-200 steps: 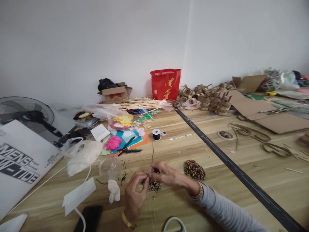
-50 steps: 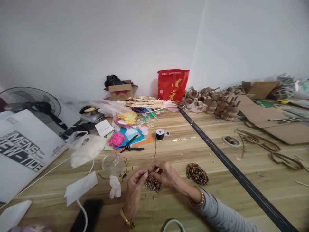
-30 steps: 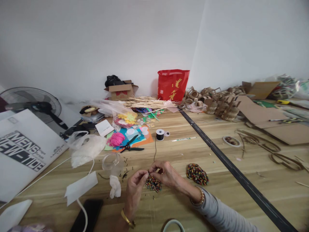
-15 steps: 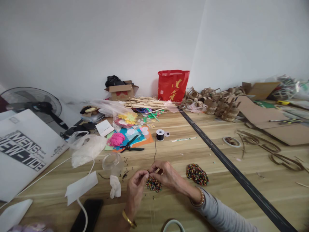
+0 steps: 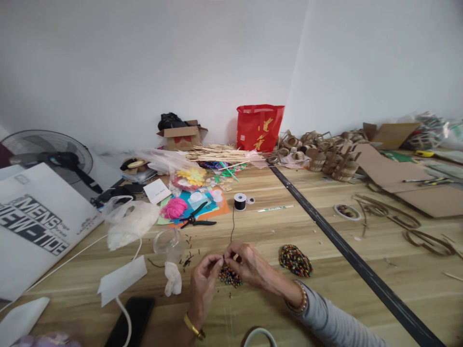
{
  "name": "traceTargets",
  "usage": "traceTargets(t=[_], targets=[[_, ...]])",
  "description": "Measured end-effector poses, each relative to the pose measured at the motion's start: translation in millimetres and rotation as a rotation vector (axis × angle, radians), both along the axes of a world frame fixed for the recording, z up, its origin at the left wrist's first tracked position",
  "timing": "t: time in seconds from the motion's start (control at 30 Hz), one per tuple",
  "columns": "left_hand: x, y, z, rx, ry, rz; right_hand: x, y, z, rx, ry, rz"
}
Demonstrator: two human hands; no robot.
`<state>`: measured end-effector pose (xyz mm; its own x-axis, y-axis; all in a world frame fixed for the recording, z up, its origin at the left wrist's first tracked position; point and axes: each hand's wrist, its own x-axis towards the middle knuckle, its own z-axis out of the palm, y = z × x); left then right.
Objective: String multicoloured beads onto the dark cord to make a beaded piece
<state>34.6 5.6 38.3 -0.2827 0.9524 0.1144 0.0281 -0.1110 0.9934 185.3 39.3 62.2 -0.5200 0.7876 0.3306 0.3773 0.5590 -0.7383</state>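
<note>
My left hand [image 5: 203, 285] and my right hand [image 5: 247, 264] meet fingertip to fingertip low in the middle of the wooden table [image 5: 325, 250], both pinched on a thin black cord [image 5: 232, 226]. The cord runs back to a small black spool [image 5: 239, 201]. Under the fingers hangs a small cluster of coloured beads [image 5: 228, 276], partly hidden by my right hand. A bigger flat piece of coloured beadwork [image 5: 295, 260] lies just right of my right hand.
Black pliers [image 5: 195, 220], pink yarn [image 5: 173, 208] and coloured paper lie behind my hands. A clear jar [image 5: 167, 242], white tissue [image 5: 172, 278] and a phone [image 5: 132, 326] sit left. A red bag [image 5: 259, 127], cardboard pieces [image 5: 394, 166] and a fan [image 5: 50, 159] ring the table.
Since half a second ago my right hand has shifted slightly down and toward me over the bead cluster. Both hands stay pinched together on the cord.
</note>
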Motion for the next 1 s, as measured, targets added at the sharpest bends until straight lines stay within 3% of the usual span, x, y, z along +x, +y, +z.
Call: traceTargets(t=[0.33, 0.8, 1.0], targets=[[0.4, -1.5, 9.4, -0.073, -0.077, -0.034, -0.8, 3.4, 3.6, -0.161, 0.087, -0.022], [-0.1, -1.9, 4.1, -0.014, -0.003, 0.018, -1.1, 2.0, 1.2, -0.037, 0.08, -0.038], [-0.6, -2.6, 1.7, 0.026, 0.023, 0.009, 0.2, 2.0, 3.8, -0.089, 0.054, -0.004]])
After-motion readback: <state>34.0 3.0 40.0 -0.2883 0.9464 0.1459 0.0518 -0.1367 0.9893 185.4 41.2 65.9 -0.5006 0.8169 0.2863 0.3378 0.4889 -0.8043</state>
